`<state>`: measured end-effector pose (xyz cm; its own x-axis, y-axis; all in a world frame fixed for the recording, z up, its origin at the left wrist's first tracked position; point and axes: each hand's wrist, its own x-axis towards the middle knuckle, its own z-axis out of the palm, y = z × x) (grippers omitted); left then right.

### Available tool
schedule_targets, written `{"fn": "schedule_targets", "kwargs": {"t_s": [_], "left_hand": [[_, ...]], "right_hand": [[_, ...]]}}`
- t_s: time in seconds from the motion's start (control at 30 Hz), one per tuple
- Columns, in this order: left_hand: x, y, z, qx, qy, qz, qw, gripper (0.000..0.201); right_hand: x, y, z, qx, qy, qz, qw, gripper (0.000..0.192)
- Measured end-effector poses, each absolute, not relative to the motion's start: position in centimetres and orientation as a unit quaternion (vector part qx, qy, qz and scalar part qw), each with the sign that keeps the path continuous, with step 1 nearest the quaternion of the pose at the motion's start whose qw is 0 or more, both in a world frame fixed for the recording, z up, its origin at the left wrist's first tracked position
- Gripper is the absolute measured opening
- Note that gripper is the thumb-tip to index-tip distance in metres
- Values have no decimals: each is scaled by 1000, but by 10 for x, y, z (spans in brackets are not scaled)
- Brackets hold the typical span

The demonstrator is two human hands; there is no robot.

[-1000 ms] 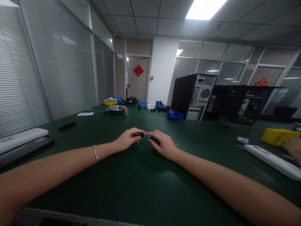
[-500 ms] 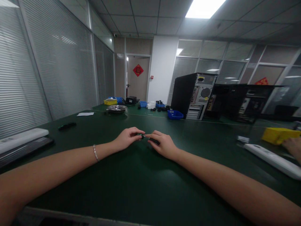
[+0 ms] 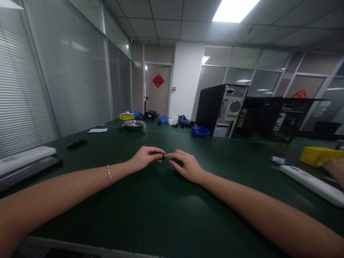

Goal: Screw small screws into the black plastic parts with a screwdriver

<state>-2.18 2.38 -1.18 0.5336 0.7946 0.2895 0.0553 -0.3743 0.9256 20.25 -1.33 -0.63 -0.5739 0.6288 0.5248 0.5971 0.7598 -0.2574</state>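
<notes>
nearest you runs the table edge (image 3: 80, 246). ahead, your left hand (image 3: 145, 158) pinches a small dark piece (image 3: 163, 157) — more hidden than a second ago — while your right hand (image 3: 189, 166) grips a dark-handled tool (image 3: 178, 162) beside it; green tabletop (image 3: 158, 215) spreads to the blue tray (image 3: 200, 132).

Looks like 福 there on the red diamond (image 3: 158, 81) on the door (image 3: 160, 97)! The second red sign (image 3: 300, 94), I can't read.

A person's left hand (image 3: 145, 158) pinching a small dark piece (image 3: 163, 157), right hand (image 3: 190, 167) gripping a thin tool (image 3: 177, 162), green table (image 3: 161, 211) beneath, computer case (image 3: 211, 109) beyond.
</notes>
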Motion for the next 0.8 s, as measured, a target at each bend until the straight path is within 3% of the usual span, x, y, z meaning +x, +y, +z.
{"fn": "schedule_targets", "kwargs": {"t_s": [0.43, 0.63, 0.8], "left_hand": [[-20, 20, -9, 708, 307, 387, 504, 30], [-22, 21, -9, 762, 311, 367, 433, 27], [-22, 11, -3, 891, 238, 232, 308, 29]], "right_hand": [[203, -8, -5, -284, -887, 149, 333, 30], [205, -2, -8, -313, -858, 197, 357, 29], [207, 3, -13, -349, -830, 220, 376, 29]]}}
